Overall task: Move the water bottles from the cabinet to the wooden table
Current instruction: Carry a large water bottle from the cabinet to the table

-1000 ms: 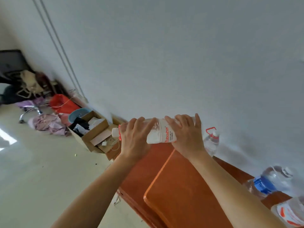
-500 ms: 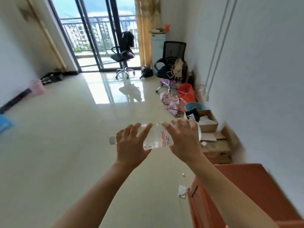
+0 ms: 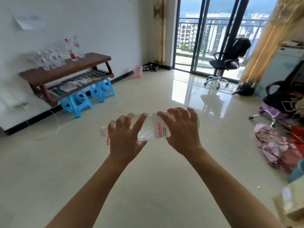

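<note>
Both hands are holding one water bottle (image 3: 148,128) sideways at centre frame, over the bare floor (image 3: 82,170). The bottle is lying roughly level, white cap pointing to the left of the frame, a red cap ring dangling below the neck.

Left hand (image 3: 125,137): grip is wrapping the neck end, fingers curling over the top of the bottle. Right hand (image 3: 181,130): grip is clamping the base end, fingers spreading across the top. A white label with red lettering is showing between the two hands. Thumbs are sitting under the bottle, out of sight.

The wooden worktop (image 3: 65,67) is standing at upper left of the frame, against the white wall, well apart from the hands. It is sitting on blue plastic stools (image 3: 77,102). On its top, a cluster of clear bottles (image 3: 49,59) is standing toward the left end, blurred, count unclear. Two taller bottles with red labels (image 3: 73,50) are standing just right of that cluster. Flat items are lying on the lower shelf, too blurred to identify.

A pink bin (image 3: 137,71) is sitting by the wall right of the worktop. An office chair (image 3: 224,63) is standing at the balcony door, upper right. A heap of pink cloth (image 3: 273,143) is lying on the floor at right.
</note>
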